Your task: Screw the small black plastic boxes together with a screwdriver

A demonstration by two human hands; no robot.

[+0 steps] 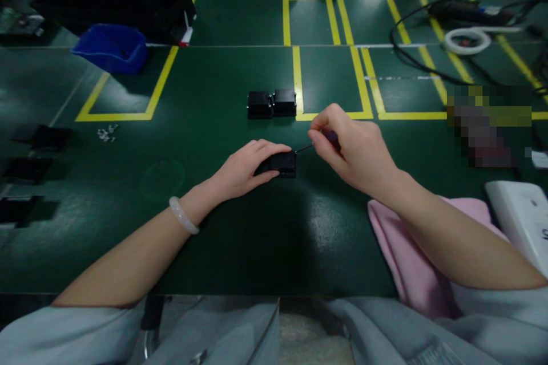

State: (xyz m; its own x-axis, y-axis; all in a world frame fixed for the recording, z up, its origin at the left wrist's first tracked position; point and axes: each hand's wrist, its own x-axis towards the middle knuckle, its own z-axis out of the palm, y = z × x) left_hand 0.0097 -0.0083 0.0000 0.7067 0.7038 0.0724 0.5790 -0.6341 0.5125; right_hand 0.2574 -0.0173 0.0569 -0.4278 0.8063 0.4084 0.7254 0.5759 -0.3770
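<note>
- Head view: the left hand [248, 168] lies flat over a small black box [283, 163], with its fingers curled round it, pressing it onto the green tabletop [205, 137].
- The box sits in the middle of the tabletop, close to the person.
- The right hand [351, 151] has its fingers pinched tight on a thin tool [305, 149]. The metal tip touches the box's right end.
- I think the step in hand is poking or turning something tiny on the box. The tip is very thin, so it calls for a steady hold and a gentle push.
- The box looks hard, boxy and dull black. The tool has a skinny shiny stem and a dark purple handle.
- Two more black boxes [272, 104] sit side by side farther back, touching, beside yellow tape lines [299, 85].
- A smooth white bracelet [183, 215] circles the left wrist.
- A soft pink cloth [398, 251] lies under the right arm.
- A blue bin [111, 48] stands far left.
</note>
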